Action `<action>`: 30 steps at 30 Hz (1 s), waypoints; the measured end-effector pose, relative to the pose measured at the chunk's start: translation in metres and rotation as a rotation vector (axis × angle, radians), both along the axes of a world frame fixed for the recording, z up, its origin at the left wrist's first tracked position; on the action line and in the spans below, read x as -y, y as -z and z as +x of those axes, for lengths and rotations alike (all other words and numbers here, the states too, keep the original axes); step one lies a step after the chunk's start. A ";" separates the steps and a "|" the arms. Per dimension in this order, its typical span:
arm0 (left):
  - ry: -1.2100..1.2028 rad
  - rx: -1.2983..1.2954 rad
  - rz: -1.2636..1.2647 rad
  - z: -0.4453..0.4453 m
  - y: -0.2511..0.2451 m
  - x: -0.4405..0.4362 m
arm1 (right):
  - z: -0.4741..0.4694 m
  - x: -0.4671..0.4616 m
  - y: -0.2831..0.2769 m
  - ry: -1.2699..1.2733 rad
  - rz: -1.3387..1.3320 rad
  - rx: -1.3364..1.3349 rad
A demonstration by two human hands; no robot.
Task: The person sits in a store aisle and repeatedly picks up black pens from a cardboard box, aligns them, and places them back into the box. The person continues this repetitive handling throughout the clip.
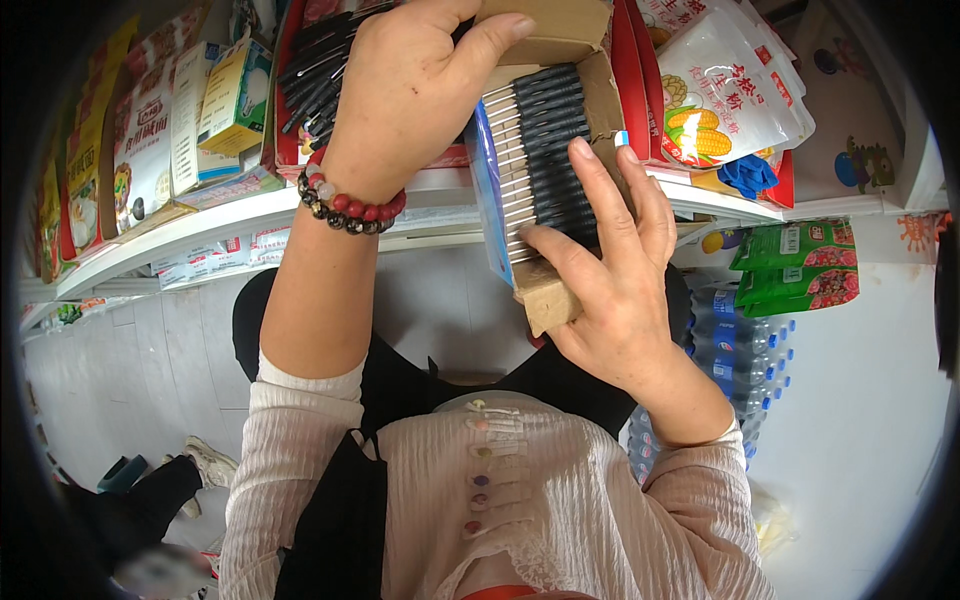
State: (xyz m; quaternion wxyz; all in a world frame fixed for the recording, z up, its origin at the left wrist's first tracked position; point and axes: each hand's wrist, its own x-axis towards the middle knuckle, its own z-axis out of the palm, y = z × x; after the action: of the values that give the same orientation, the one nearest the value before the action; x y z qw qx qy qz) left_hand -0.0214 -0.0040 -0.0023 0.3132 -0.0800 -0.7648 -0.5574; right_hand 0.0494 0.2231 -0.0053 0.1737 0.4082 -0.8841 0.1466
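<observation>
My right hand [611, 277] grips the near right end of an open cardboard box [551, 296], its thumb resting on the contents. Inside lies a neat row of slim tools, probably small screwdrivers [551, 142], with black handles and thin metal shafts. Over the box's far left corner reaches my left hand [420, 75], its thumb across the raised cardboard flap [555, 22]. Part of that hand is cut off by the upper frame edge, so its grasp is hidden. Beside its wrist, similar loose black tools [319, 75] lie heaped in a red box.
A white shelf [225, 221] runs across in front of me. Packets [142, 150] and a bulb carton [236, 97] stand left; starch bags [720, 97] lie right. Green packets [799, 266] and shrink-wrapped bottles [727, 352] are lower right. Another person's shoe [210, 461] shows lower left.
</observation>
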 end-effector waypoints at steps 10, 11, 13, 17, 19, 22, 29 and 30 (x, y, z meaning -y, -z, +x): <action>-0.022 -0.019 -0.137 -0.005 0.011 0.009 | 0.000 0.002 -0.001 0.020 0.013 -0.001; -0.021 -0.020 -0.140 -0.005 0.012 0.010 | 0.000 0.002 -0.001 0.021 0.017 -0.001; -0.021 -0.024 -0.140 -0.005 0.013 0.010 | 0.000 0.003 -0.001 0.024 0.029 -0.002; -0.023 -0.030 -0.141 -0.006 0.014 0.010 | 0.000 0.003 0.000 0.023 0.041 -0.011; -0.023 -0.027 -0.142 -0.006 0.014 0.010 | 0.000 0.003 0.000 0.025 0.041 -0.016; -0.020 -0.015 -0.130 -0.006 0.014 0.010 | 0.000 0.002 0.000 0.034 0.044 -0.018; -0.022 0.003 -0.118 -0.004 0.013 0.009 | 0.000 0.005 -0.003 0.032 0.065 0.005; -0.023 0.004 -0.120 -0.004 0.012 0.009 | 0.001 0.006 -0.005 0.029 0.065 0.021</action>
State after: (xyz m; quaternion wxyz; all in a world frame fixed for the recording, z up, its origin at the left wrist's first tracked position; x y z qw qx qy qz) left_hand -0.0258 -0.0129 -0.0147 0.3128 -0.0888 -0.7983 -0.5069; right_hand 0.0504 0.2176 -0.0002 0.1532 0.3991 -0.8961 0.1194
